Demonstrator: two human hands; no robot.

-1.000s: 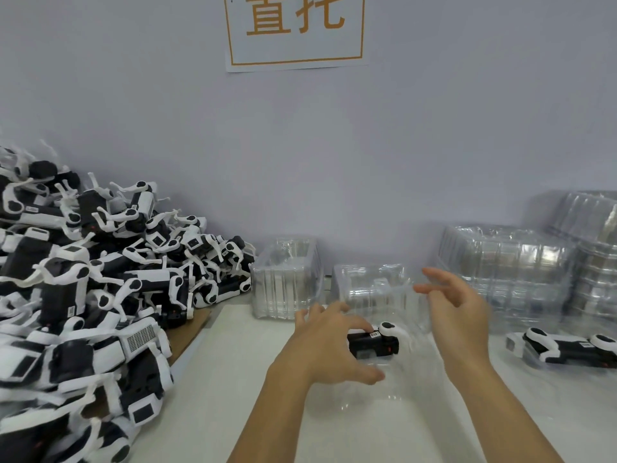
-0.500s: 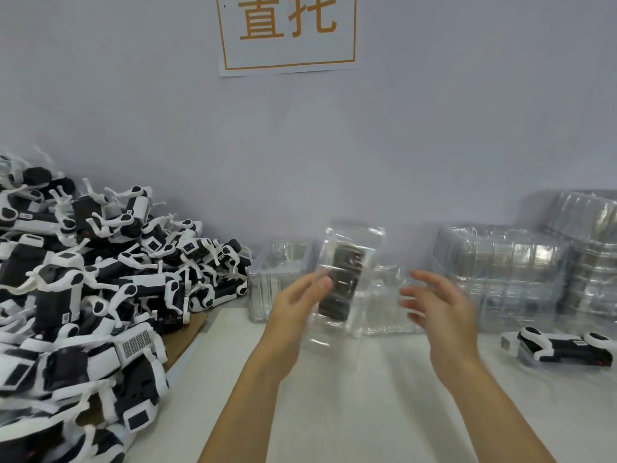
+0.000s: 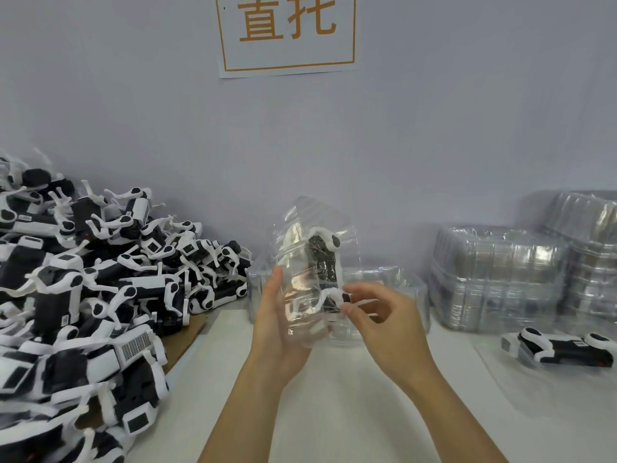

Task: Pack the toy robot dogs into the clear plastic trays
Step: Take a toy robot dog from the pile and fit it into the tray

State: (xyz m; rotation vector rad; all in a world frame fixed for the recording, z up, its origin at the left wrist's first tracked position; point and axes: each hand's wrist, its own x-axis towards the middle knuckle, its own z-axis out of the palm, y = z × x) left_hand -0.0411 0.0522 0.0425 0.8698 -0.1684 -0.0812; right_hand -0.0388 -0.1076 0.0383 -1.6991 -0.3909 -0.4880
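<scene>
A clear plastic tray [image 3: 300, 262] stands upright in the air above the white table, with a black-and-white toy robot dog [image 3: 325, 262] inside it. My left hand [image 3: 280, 325] holds the tray from the left and below. My right hand [image 3: 377, 315] pinches the tray's lower right side by the dog's white leg. A big heap of loose robot dogs [image 3: 93, 295] fills the left side. Another dog [image 3: 564, 349] lies in a clear tray at the right.
Stacks of clear trays [image 3: 500, 275] stand at the back right against the wall. Two more clear trays [image 3: 394, 282] sit behind my hands. A paper sign [image 3: 287, 31] hangs on the wall. The white table top [image 3: 334, 412] stretches toward me.
The tray with the dog has come up off the table and turned upright. My right hand has closed in from open air and now pinches it.
</scene>
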